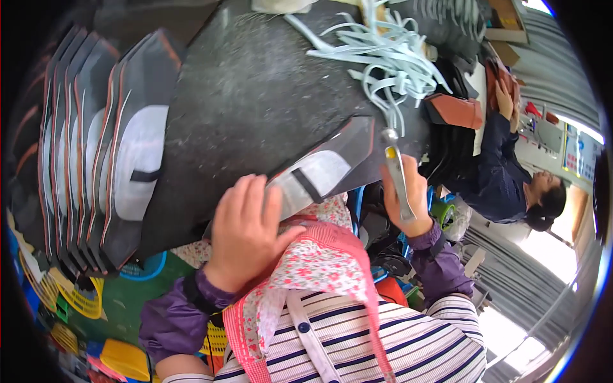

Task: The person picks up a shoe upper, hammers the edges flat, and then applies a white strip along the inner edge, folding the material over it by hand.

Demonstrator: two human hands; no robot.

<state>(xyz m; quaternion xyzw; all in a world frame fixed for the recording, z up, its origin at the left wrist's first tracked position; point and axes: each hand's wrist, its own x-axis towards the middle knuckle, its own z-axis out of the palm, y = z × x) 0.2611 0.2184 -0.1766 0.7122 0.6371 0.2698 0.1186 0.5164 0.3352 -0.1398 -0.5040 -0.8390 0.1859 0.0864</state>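
Observation:
A dark, angular flat panel (361, 137) with an orange-brown edge line lies slanted at the near edge of the black work surface. It bears a whitish patch (332, 167) crossed by a short black strap. Over its near-left end is my left hand (246, 226), fingers together on top and thumb at the near edge, gripping it; that end is hidden beneath. Just beyond the panel's right side, my right hand (408, 191) is wrapped around a slim metal hand tool (398, 175) with a rounded head and a yellow spot. Its exact kind is unclear. The tool's head points away from me, beside hanging pale strips.
A row of similar dark panels (137, 121) stands at the left of the black work surface (236, 83). Pale blue strips (402, 57) lie tangled at the far right. Yellow baskets (86, 297) sit low at left. A co-worker (491, 159) at right handles a reddish-brown piece.

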